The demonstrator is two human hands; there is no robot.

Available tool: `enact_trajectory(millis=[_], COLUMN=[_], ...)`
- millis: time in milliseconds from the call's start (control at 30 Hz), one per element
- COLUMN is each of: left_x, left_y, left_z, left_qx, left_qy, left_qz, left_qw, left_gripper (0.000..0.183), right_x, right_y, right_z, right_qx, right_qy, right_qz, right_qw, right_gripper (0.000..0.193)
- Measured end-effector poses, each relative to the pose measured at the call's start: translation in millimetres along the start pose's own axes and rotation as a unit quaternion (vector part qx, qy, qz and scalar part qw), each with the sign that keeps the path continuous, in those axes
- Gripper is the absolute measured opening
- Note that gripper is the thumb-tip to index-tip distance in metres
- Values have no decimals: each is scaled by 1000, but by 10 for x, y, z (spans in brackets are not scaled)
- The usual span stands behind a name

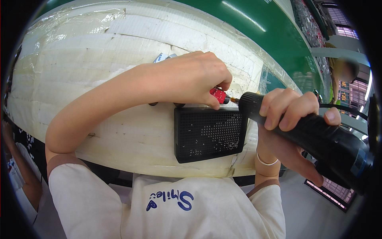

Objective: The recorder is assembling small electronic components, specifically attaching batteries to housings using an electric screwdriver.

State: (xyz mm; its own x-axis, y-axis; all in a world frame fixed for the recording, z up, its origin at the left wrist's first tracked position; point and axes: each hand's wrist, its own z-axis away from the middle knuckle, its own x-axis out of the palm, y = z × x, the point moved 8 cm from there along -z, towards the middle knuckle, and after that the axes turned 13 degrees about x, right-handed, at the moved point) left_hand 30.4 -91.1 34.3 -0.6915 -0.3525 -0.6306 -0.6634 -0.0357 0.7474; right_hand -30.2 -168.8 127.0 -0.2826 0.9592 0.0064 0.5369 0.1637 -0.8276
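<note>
Here, the left hand (205, 73) pinches a red-and-black part (218, 95), at ten o'clock from the electric screwdriver (328, 137) that the right hand (292, 108) wraps round.

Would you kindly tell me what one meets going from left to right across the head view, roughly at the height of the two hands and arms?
A co-worker's arm → the person's left forearm → the left hand holding a red piece → a thin bit → the right hand gripping a black tool.
</note>
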Motion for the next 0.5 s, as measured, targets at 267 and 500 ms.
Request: enact_trajectory(millis=[267, 500], left_x=[16, -15], left_y=[150, 197], left_z=[-34, -13], left_qx=[117, 158], left_qy=[75, 133], left_qz=[-36, -25], left_qw=[990, 978], left_gripper=[10, 9], right_x=[-24, -56], right_y=[-176, -188], right_z=[-27, -18], right_qx=[3, 4], right_qy=[-10, -1], right_qz=[-6, -21], right_qw=[1000, 1000], right_gripper=[84, 81])
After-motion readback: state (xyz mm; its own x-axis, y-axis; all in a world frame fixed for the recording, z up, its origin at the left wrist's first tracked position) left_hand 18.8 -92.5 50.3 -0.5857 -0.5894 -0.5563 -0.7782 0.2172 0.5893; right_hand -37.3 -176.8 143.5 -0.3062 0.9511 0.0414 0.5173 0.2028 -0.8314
